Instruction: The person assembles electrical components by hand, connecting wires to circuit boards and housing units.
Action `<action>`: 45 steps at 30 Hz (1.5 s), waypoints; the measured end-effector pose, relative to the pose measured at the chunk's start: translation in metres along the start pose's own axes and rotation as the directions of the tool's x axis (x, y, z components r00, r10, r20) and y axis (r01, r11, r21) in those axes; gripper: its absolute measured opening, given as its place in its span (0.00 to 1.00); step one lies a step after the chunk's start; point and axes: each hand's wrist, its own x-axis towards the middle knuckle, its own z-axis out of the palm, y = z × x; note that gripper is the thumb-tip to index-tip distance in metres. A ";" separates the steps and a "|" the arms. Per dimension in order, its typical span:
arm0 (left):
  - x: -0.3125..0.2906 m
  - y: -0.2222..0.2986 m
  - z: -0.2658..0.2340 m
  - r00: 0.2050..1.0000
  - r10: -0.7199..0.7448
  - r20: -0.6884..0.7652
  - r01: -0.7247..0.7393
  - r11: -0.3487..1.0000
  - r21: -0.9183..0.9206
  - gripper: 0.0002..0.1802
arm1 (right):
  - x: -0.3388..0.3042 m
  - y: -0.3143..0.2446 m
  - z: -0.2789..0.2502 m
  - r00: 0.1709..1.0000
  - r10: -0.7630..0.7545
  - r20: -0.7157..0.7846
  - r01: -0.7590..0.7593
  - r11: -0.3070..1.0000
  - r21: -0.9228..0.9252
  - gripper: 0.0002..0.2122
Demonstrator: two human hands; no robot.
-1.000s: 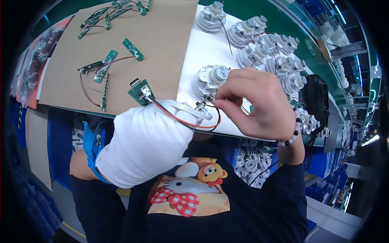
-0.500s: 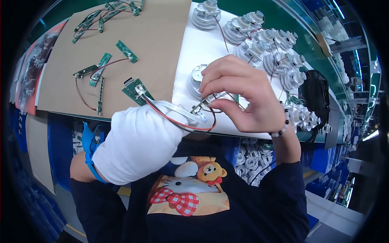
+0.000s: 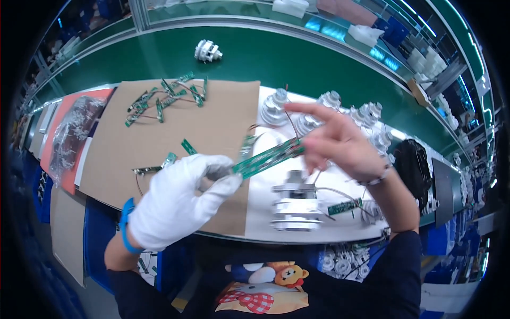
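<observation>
My left hand [image 3: 183, 194], in a white glove with a blue wrist strap, pinches one end of a long green circuit board [image 3: 268, 158] between thumb and fingers. The board slants up to the right, and its far end meets my bare right hand [image 3: 342, 143], which wears a beaded bracelet. That hand is smeared by motion; its index finger points out to the left, and whether the other fingers grip the board is unclear. Just below stands a silver-and-white cylindrical assembly [image 3: 296, 207]. A small wired circuit board [image 3: 345, 206] lies to its right.
Several wired boards [image 3: 169, 101] lie on a brown cardboard sheet [image 3: 119, 154]. More cylindrical assemblies [image 3: 274, 109] stand beyond my right hand, and one assembly [image 3: 207, 51] lies on the green bench. A black bag [image 3: 413, 173] is at right, a clear plastic bag [image 3: 74, 135] at left.
The view has shifted, bringing more of the far bench into sight. My hands have moved apart, and the long board now spans them. A cylindrical assembly stands just in front of me.
</observation>
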 end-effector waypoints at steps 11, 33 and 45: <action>0.228 -0.083 -0.096 0.975 -0.064 0.214 -0.174 0.384 0.907 0.20 | 0.095 -0.113 -0.139 0.763 -0.458 -0.456 -0.218 0.481 -0.849 0.25; 0.293 -0.268 -0.019 0.992 0.017 -0.124 0.116 0.256 0.960 0.06 | 0.145 0.009 -0.184 0.670 -0.737 -0.086 -0.404 -0.264 -0.876 0.27; 0.104 -0.033 0.024 0.956 0.241 0.170 -0.284 0.904 0.319 0.19 | 0.043 0.022 -0.022 0.829 -0.557 0.039 0.227 0.273 -0.935 0.34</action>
